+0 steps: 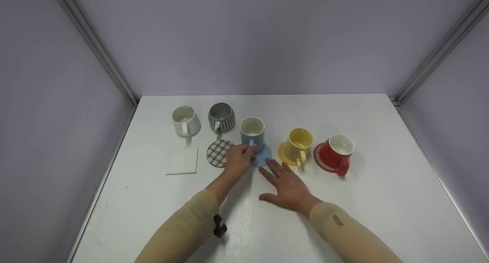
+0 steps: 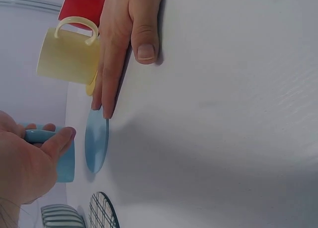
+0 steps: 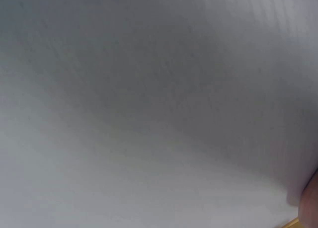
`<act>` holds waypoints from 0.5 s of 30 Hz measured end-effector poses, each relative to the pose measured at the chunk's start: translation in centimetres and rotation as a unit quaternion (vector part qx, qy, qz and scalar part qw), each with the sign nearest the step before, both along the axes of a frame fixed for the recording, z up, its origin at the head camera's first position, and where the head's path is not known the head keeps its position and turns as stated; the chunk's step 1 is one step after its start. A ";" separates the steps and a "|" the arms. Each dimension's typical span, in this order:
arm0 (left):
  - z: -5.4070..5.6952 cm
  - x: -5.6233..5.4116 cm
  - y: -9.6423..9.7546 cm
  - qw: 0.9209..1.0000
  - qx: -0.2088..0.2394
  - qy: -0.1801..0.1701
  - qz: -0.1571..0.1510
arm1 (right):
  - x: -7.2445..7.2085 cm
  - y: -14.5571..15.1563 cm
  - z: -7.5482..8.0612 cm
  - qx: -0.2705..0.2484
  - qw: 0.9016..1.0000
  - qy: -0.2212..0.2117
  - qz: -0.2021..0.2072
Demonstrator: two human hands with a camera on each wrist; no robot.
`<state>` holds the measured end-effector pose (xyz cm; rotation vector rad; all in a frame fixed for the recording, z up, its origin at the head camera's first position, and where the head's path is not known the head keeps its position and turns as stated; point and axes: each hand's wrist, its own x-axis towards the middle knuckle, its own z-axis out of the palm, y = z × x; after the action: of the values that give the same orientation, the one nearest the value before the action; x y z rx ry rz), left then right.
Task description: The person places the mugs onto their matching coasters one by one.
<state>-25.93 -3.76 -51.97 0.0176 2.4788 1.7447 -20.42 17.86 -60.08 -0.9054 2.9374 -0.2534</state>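
Pale walls (image 1: 244, 34) rise around a white surface (image 1: 382, 186), with grey metal strips running down the corners at upper left and upper right of the head view. Near the centre of that frame is a light blue mug (image 1: 259, 140), upright, its handle (image 1: 251, 142) facing the lower edge. The left hand (image 1: 239, 158) has its grip on this handle, thumb and fingers pinching it. The mug overlaps the upper left part of a round blue coaster (image 1: 264, 156) in the head view, but a gap shows between its base and the coaster in the left wrist view. The right hand (image 1: 286, 186) lies palm down with its fingers straight and spread, the fingertips touching the coaster's edge.

Just right of centre, a yellow mug (image 1: 296, 148) stands on a yellow coaster (image 1: 283, 155); farther right, a red mug (image 1: 330, 152) stands on a red coaster (image 1: 323, 165). Left of centre lies a round plaid coaster (image 1: 217, 154), with a grey striped mug (image 1: 227, 121) above it in the frame. Farther left, a white mug (image 1: 193, 125) stands above a square white coaster (image 1: 182, 160). Beige sleeves (image 1: 344, 228) enter from the bottom edge.
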 end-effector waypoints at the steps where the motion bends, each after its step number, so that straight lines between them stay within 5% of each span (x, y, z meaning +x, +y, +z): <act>1: 0.0 0.1 0.0 1.000 -0.001 0.000 -0.001 | 0.0 0.0 0.0 0.001 1.000 -0.002 -0.001; 15: -0.2 1.0 0.0 1.000 -0.007 -0.005 -0.021 | 0.0 -0.1 0.3 0.002 1.000 -0.013 -0.006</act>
<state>-24.96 -3.76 -52.21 0.0608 2.4649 1.7077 -20.41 17.72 -59.82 -0.8782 2.9192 -0.2571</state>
